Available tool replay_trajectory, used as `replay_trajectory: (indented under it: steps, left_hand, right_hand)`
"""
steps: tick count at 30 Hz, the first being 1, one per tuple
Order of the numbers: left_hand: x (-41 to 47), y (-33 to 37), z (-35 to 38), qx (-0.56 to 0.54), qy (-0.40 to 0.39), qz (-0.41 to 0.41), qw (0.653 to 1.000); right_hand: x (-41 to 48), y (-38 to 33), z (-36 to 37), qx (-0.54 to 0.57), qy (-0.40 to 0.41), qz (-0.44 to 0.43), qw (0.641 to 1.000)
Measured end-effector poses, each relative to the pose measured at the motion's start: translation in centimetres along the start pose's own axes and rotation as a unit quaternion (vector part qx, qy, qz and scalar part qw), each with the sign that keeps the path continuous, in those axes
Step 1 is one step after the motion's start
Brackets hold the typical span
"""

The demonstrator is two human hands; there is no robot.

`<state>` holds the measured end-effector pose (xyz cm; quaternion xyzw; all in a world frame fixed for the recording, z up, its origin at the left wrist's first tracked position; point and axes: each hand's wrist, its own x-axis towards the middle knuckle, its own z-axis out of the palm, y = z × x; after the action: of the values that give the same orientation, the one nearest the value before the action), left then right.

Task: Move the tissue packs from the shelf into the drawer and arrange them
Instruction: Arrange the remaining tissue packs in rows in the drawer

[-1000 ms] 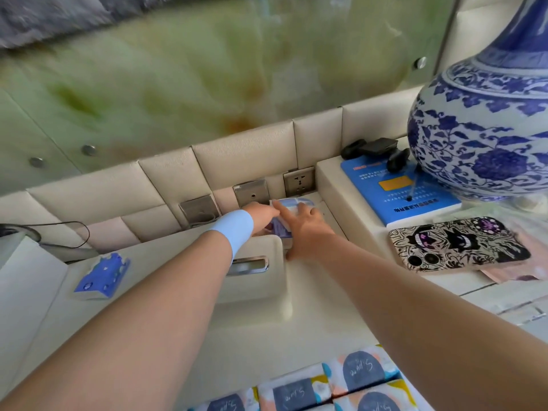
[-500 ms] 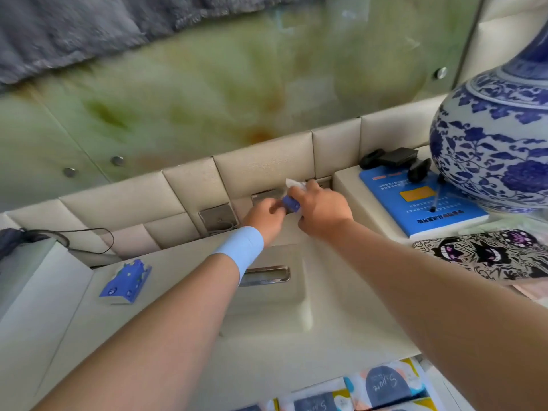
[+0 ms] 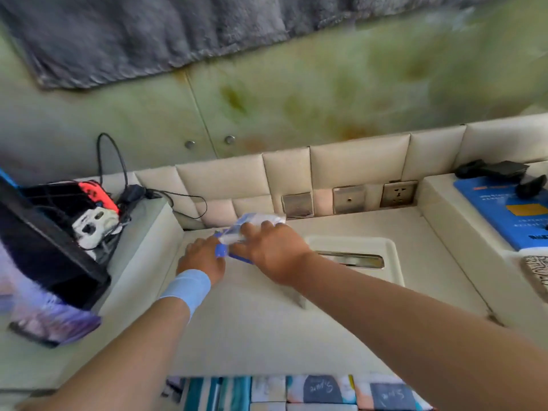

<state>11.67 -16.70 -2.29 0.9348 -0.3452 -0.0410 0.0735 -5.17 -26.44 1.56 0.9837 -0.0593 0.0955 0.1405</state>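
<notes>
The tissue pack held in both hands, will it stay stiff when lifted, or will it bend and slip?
Probably floppy: the tissue pack looks crumpled under the right hand, so it may bend. Its shiny wrapper could slip, though the left hand also grips its blue end. Likely light, as fingers alone hold it.

Sockets (image 3: pixel 348 199) sit behind the shelf (image 3: pixel 267 321), packs (image 3: pixel 320 388) before it.

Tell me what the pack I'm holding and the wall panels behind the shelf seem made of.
Tissue pack: thin plastic film, glossy and crinkled, partly see-through with blue print. Wall panels: cream leather or a faux version, judging by the padded squares, seams and soft sheen.
</notes>
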Motion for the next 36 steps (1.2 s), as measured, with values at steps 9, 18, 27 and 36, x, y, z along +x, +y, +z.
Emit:
replay_trajectory:
  steps: [9,18,27,36]
  left_hand:
    - [1.8,-3.5,2.5,-0.018,-0.011,0.016,1.0]
    - [4.8,-2.6,3.7,-0.093,-0.062,-0.016,0.994]
    - [-2.1,-2.2,2.6,-0.125,-0.111,0.044,0.985]
    - [-12.0,-3.9,2.2,-0.116,-0.163,0.095,0.975]
  right_hand:
    - [-0.6,-4.8,4.4,0.081,-0.179,0.05,0.979]
    - [1.3,-6.5,4.9,0.062,-0.213,0.086,0.971]
    - [-0.6,-8.5,3.6,0.086,-0.22,0.116,0.965]
    - [-9.3,-13.9,-0.5,0.115,-0.214,0.114,0.963]
